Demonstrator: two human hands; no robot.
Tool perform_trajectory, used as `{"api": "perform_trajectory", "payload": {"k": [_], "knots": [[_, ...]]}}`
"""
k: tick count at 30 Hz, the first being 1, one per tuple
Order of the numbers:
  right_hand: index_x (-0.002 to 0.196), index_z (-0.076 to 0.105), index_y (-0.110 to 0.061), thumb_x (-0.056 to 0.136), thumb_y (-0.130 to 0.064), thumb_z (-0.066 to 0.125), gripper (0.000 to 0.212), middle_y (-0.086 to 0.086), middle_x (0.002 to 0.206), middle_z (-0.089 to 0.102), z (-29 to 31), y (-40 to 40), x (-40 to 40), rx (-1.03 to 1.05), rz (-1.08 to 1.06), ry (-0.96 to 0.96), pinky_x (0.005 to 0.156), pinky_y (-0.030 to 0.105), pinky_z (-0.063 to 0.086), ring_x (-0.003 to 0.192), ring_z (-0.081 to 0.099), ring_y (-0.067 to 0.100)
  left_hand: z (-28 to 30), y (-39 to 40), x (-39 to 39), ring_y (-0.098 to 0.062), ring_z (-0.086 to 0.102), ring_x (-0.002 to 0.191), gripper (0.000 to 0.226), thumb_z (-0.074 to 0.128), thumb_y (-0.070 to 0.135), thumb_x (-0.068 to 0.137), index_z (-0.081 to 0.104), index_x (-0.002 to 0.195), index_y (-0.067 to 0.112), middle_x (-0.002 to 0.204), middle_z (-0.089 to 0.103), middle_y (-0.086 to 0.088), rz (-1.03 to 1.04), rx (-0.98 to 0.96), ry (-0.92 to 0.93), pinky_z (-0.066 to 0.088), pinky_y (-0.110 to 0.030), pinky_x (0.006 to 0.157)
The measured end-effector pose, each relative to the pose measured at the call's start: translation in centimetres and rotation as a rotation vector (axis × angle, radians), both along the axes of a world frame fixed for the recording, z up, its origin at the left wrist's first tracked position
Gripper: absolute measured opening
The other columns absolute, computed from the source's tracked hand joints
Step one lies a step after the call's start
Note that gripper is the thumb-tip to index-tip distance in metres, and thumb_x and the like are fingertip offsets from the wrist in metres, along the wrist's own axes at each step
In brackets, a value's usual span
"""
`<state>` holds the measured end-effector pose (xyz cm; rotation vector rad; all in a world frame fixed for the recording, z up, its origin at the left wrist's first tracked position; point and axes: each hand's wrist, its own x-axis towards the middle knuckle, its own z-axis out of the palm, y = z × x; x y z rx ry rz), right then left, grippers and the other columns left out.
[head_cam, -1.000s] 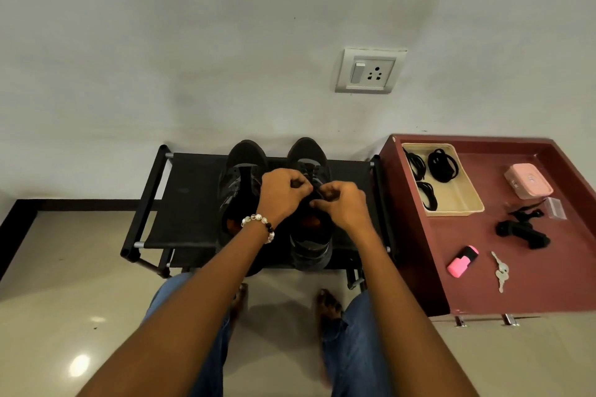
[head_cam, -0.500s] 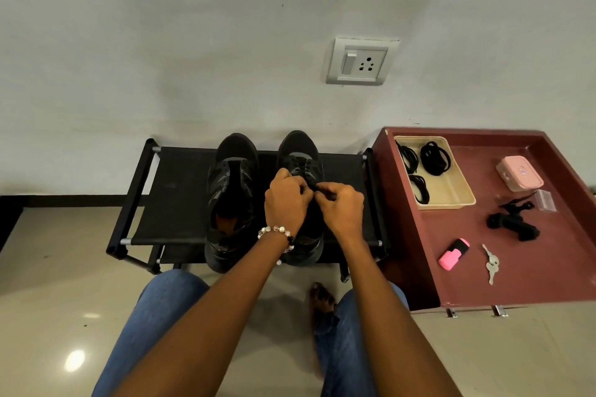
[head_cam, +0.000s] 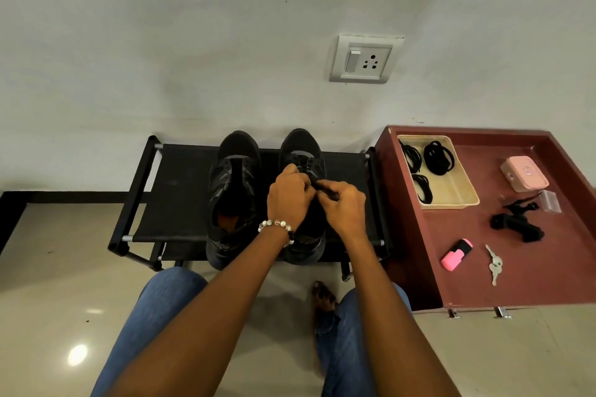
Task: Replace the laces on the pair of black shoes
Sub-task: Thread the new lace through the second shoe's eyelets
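I've got both hands on the right shoe point(head_cam: 301, 151), rack point(head_cam: 180, 196) at twelve o'clock: left hand point(head_cam: 288, 195) and right hand point(head_cam: 343, 208) pinching its black lace point(head_cam: 322, 185). Limp, thin cord, I'd say; best gripped near the tip.

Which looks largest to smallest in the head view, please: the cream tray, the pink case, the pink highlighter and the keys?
1. cream tray
2. pink case
3. pink highlighter and keys: too alike to rank.

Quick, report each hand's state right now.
Left hand: fingers curled, pinching the lace over the right-side shoe.
Right hand: fingers curled, pinching the same lace.
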<state>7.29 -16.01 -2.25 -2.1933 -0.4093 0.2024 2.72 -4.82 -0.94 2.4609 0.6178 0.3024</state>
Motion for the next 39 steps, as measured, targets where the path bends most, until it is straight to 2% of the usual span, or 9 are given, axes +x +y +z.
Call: {"api": "perform_trajectory", "payload": {"k": [5, 11, 16, 19, 22, 29, 33, 37, 39], "knots": [[0.110, 0.074, -0.013, 0.094, -0.022, 0.063, 0.021, -0.001, 0.102, 0.071, 0.2, -0.2, 0.2, 0.085, -0.003, 0.072, 0.087, 0.022, 0.050, 0.094, 0.062, 0.007, 0.0, 0.4, 0.1, -0.012, 0.051, 0.077, 0.014, 0.064, 0.021, 0.091, 0.074, 0.089, 0.013, 0.090, 0.050, 0.003, 0.049, -0.084, 0.007, 0.024, -0.012, 0.053], [0.083, 0.078, -0.019, 0.085, -0.027, 0.074, 0.008, -0.003, 0.077, 0.074, 0.2, 0.7, 0.9, 0.288, -0.165, 0.294, 0.082, 0.034, 0.058, 0.084, 0.070, 0.013, 0.5, 0.0, 0.3, -0.010, 0.060, 0.080, 0.013, 0.066, 0.020, 0.090, 0.078, 0.091, 0.015, 0.091, 0.069, -0.002, 0.109, -0.201, 0.014, 0.034, -0.015, 0.060], [0.078, 0.071, -0.012, 0.091, -0.019, 0.066, 0.015, 0.001, 0.081, 0.071, 1.4, 1.5, 1.9, 0.146, -0.125, 0.317, 0.072, 0.030, 0.052, 0.080, 0.065, 0.012, 1.0, 0.3, -0.3, -0.014, 0.064, 0.087, 0.016, 0.071, 0.025, 0.086, 0.077, 0.097, 0.015, 0.092, 0.073, -0.002, 0.068, -0.244, 0.020, 0.041, -0.019, 0.069], [0.079, 0.062, -0.013, 0.097, -0.021, 0.056, 0.021, 0.002, 0.084, 0.067, 2.1, 2.0, 2.4, 0.132, -0.194, 0.276, 0.066, 0.027, 0.044, 0.077, 0.060, 0.012, 0.8, 0.1, -0.6, -0.024, 0.057, 0.107, 0.029, 0.073, 0.033, 0.083, 0.072, 0.110, 0.022, 0.109, 0.065, -0.003, 0.055, -0.107, 0.090, 0.046, -0.032, 0.085], [0.085, 0.057, -0.019, 0.100, -0.023, 0.049, 0.018, 0.002, 0.084, 0.072, 3.7, 2.3, 2.8, 0.289, -0.225, 0.317, 0.077, 0.037, 0.054, 0.085, 0.069, 0.018, 0.7, -0.8, -1.9, -0.029, 0.042, 0.119, 0.045, 0.074, 0.030, 0.082, 0.058, 0.123, 0.023, 0.124, 0.049, -0.005, 0.134, 0.014, 0.106, 0.038, -0.039, 0.095], [0.090, 0.055, -0.011, 0.104, -0.017, 0.044, 0.018, 0.005, 0.067, 0.058, 12.5, 2.3, 3.2, 0.602, -0.133, 0.332, 0.069, 0.039, 0.054, 0.057, 0.054, 0.017, 1.4, -2.1, -3.3, -0.039, 0.051, 0.115, 0.046, 0.069, 0.024, 0.086, 0.047, 0.122, 0.003, 0.127, 0.048, -0.020, 0.347, -0.249, 0.187, 0.047, -0.042, 0.091], [0.084, 0.056, -0.012, 0.103, -0.016, 0.044, 0.022, 0.001, 0.064, 0.049, 18.9, 2.4, 3.2, 0.602, -0.037, 0.213, 0.055, 0.027, 0.044, 0.056, 0.044, 0.010, 2.1, -1.5, -3.2, -0.040, 0.051, 0.116, 0.041, 0.064, 0.022, 0.091, 0.051, 0.125, 0.005, 0.127, 0.051, -0.021, 0.268, -0.249, 0.236, 0.045, -0.044, 0.093], [0.082, 0.055, -0.011, 0.103, -0.014, 0.044, 0.024, -0.001, 0.059, 0.047, 24.7, 2.8, 3.2, 0.679, 0.053, 0.064, 0.049, 0.026, 0.031, 0.051, 0.036, 0.010, 2.7, -1.2, -3.1, -0.043, 0.054, 0.116, 0.072, 0.065, 0.019, 0.091, 0.025, 0.149, 0.007, 0.130, 0.051, -0.024, 0.254, -0.208, 0.317, 0.049, -0.047, 0.092], [0.078, 0.054, -0.012, 0.103, -0.014, 0.044, 0.026, -0.002, 0.058, 0.044, 27.3, 2.9, 3.4, 0.753, 0.061, 0.048, 0.049, 0.026, 0.026, 0.049, 0.032, 0.010, 2.8, -1.2, -3.1, -0.042, 0.055, 0.113, 0.067, 0.066, 0.021, 0.090, 0.032, 0.146, 0.005, 0.127, 0.052, -0.023, 0.254, -0.164, 0.345, 0.050, -0.046, 0.090]]}}
